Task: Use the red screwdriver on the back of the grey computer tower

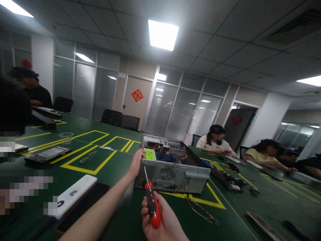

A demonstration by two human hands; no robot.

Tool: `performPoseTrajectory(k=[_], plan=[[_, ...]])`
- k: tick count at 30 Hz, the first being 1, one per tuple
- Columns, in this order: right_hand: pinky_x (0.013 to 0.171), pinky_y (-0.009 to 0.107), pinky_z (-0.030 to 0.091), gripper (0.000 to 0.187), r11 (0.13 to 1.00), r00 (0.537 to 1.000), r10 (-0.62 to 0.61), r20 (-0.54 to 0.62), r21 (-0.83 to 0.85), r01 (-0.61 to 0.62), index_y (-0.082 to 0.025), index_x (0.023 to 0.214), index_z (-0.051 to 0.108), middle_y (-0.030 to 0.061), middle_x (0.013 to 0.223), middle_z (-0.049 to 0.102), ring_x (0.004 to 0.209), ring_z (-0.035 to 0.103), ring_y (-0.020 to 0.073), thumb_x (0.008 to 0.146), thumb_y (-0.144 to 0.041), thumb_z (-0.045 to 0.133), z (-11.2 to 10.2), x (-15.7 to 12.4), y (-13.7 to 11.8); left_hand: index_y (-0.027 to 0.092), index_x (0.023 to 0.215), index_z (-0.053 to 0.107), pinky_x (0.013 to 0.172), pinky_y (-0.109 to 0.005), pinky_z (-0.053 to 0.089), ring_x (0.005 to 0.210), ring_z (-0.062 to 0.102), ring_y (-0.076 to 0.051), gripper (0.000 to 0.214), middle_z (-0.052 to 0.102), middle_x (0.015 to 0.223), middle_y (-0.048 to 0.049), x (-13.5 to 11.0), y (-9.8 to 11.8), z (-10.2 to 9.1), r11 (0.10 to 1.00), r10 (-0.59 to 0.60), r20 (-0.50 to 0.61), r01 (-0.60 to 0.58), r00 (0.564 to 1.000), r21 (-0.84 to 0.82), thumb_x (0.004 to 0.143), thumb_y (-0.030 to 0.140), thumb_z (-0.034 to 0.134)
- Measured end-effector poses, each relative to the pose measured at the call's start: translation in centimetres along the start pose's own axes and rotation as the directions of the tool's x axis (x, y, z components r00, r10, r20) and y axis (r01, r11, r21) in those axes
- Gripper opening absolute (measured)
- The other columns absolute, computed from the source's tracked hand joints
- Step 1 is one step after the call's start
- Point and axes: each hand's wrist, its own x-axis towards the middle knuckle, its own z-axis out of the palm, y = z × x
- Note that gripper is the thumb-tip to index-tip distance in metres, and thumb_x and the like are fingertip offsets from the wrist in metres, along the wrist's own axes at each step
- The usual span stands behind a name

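An open computer case [173, 167] lies on the green table with its rear panel toward me and cables showing inside. At its left rear corner, a power supply [149, 154] with a bright green label sits inside the case. My left hand [137, 164] is closed around that corner, its fingers on the power supply; part of the grip is hidden. Wrapped in my right hand [160, 217] is a screwdriver [152, 204] with a red and black handle. Its shaft points up to the left part of the rear panel; whether the tip touches a screw is too small to tell.
A white power bank-like device [76, 194] and a dark phone [84, 207] lie at left, with a hard drive [48, 154] beyond. Glasses [202, 209] lie right of my right hand. Cables and parts [229, 175] lie right of the case. Several people sit around the table.
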Motion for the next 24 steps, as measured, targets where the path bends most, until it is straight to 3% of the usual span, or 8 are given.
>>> performPoseTrajectory(k=[6, 11, 14, 20, 22, 24], plan=[[0.040, 0.014, 0.038, 0.045, 0.997, 0.996, 0.073, 0.058, -0.036, -0.071, -0.004, 0.092, 0.061, 0.0040, 0.058, 0.058, 0.044, 0.050, 0.0076, 0.098, -0.039, 0.032, 0.0, 0.4, 0.2, 0.020, 0.074, 0.055, 0.112, -0.038, 0.032, 0.125, 0.047, -0.022, 0.040, 0.063, 0.107, -0.0091, 0.0, 0.5, 0.0, 1.000, 0.007, -0.003, -0.007, 1.000, -0.023, 0.094, 0.044, 0.030], [0.036, 0.010, 0.027, 0.045, 0.999, 0.999, 0.027, 0.034, 0.019, -0.028, -0.007, 0.073, 0.058, 0.0034, 0.056, 0.056, 0.040, 0.042, 0.0034, 0.097, -0.038, 0.036, -0.3, 0.4, 0.0, 0.020, 0.074, 0.054, 0.113, -0.038, 0.030, 0.122, 0.049, -0.022, 0.041, 0.063, 0.104, -0.0090, 0.0, 0.4, 0.1, 0.999, 0.028, 0.002, -0.028, 1.000, -0.031, 0.094, 0.045, 0.028], [0.036, 0.010, 0.028, 0.045, 0.999, 0.999, 0.045, 0.001, 0.009, -0.045, -0.008, 0.068, 0.055, 0.0026, 0.054, 0.054, 0.040, 0.041, 0.0028, 0.098, -0.034, 0.035, -0.2, 0.3, -0.2, 0.020, 0.074, 0.055, 0.112, -0.038, 0.031, 0.124, 0.048, -0.022, 0.042, 0.063, 0.105, -0.0090, 0.0, 0.1, 0.2, 0.999, 0.027, -0.003, -0.027, 1.000, -0.029, 0.093, 0.047, 0.029], [0.046, 0.017, 0.044, 0.037, 0.994, 0.998, 0.061, -0.035, -0.085, -0.064, -0.009, 0.087, 0.059, 0.0015, 0.059, 0.058, 0.049, 0.054, 0.0094, 0.097, -0.038, 0.038, -0.6, 0.8, -0.1, 0.020, 0.075, 0.055, 0.111, -0.039, 0.032, 0.124, 0.047, -0.022, 0.042, 0.063, 0.106, -0.0086, 0.0, -0.1, 0.3, 1.000, 0.020, -0.005, -0.020, 1.000, -0.015, 0.094, 0.047, 0.027], [0.042, 0.018, 0.042, 0.037, 0.987, 0.997, 0.081, -0.002, -0.139, -0.081, -0.012, 0.094, 0.060, 0.0019, 0.062, 0.059, 0.049, 0.055, 0.0107, 0.096, -0.042, 0.037, -1.1, 1.1, -0.2, 0.021, 0.075, 0.054, 0.111, -0.039, 0.032, 0.124, 0.047, -0.022, 0.042, 0.063, 0.105, -0.0083, 0.0, 0.1, 0.4, 1.000, 0.024, 0.001, -0.024, 1.000, -0.005, 0.095, 0.046, 0.027], [0.036, 0.014, 0.033, 0.037, 0.982, 0.993, 0.103, 0.052, -0.162, -0.093, -0.013, 0.097, 0.060, 0.0019, 0.063, 0.059, 0.045, 0.050, 0.0090, 0.096, -0.044, 0.038, -1.5, 1.1, -0.5, 0.021, 0.075, 0.054, 0.112, -0.040, 0.031, 0.123, 0.048, -0.022, 0.042, 0.064, 0.104, -0.0079, 0.0, 0.3, 0.4, 0.999, 0.036, 0.006, -0.036, 0.999, 0.000, 0.095, 0.045, 0.026]])
